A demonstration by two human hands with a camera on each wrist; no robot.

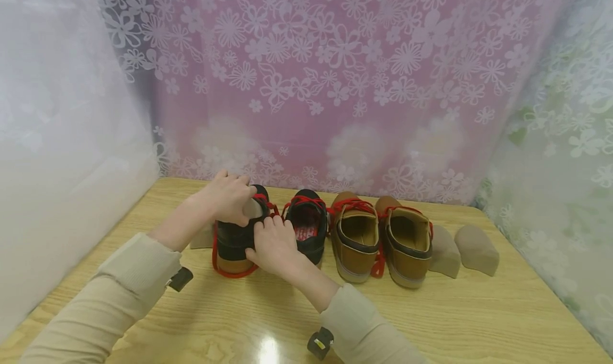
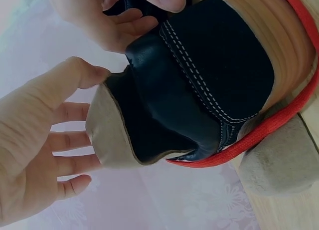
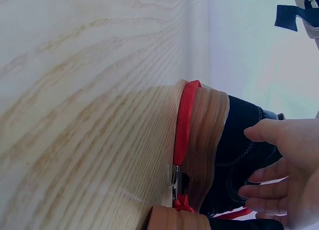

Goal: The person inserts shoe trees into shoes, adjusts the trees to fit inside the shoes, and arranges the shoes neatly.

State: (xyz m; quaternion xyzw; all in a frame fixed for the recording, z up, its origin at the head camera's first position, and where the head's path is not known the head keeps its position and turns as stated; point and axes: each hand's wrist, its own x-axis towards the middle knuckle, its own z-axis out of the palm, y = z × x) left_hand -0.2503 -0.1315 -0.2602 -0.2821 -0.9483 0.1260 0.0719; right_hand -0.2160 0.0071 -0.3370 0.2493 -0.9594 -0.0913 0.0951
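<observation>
The left black shoe (image 1: 234, 249), with red laces and a tan sole, stands heel toward me. A pale beige piece (image 2: 110, 127) sticks out of its opening. My left hand (image 1: 227, 198) pinches this piece, thumb at one edge and fingers spread behind it. At the right side of the heel, my right hand (image 1: 275, 247) grips the shoe, its thumb lying against the dark heel panel (image 3: 244, 135). Close by on the right is the matching black shoe (image 1: 316, 247), partly covered by that hand. A red lace (image 2: 294, 108) hangs around the left shoe's heel.
Two brown shoes (image 1: 351, 263) with red laces stand right of the black pair. Beyond them lie two beige rounded inserts (image 1: 476, 249); another insert (image 1: 201, 239) lies left of the black shoe. A flowered curtain (image 1: 325, 87) borders the wooden table (image 1: 455, 316) behind.
</observation>
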